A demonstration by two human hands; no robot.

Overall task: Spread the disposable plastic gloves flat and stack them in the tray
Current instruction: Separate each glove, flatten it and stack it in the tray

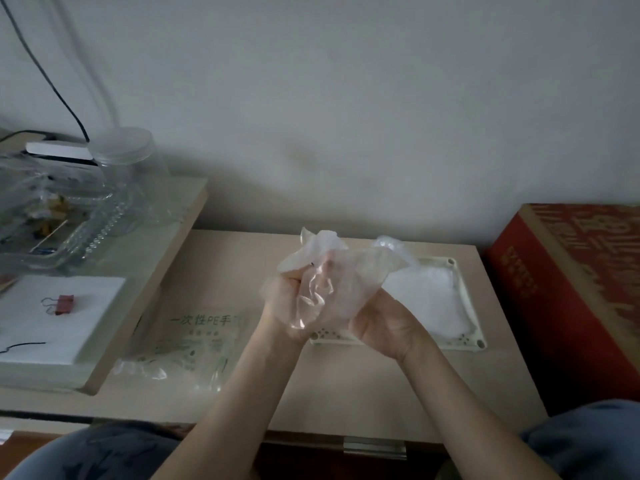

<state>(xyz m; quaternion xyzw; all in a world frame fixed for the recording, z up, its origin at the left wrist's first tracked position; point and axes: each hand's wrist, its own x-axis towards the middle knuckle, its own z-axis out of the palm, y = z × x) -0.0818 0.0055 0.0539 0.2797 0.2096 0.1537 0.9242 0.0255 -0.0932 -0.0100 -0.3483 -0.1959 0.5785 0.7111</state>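
The glove (323, 275) is bunching up mid-frame, left grip (294, 306) and right grip (382, 323) both clutching it; the tray (467, 306) is lying just right, nearer the right grip.

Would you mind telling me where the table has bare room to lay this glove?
Bare tabletop runs along the near edge, in front of the tray and the glove packet; a narrower strip lies behind the packet. Crowded: the left shelf with a jar and clip, and the tray, holding gloves.
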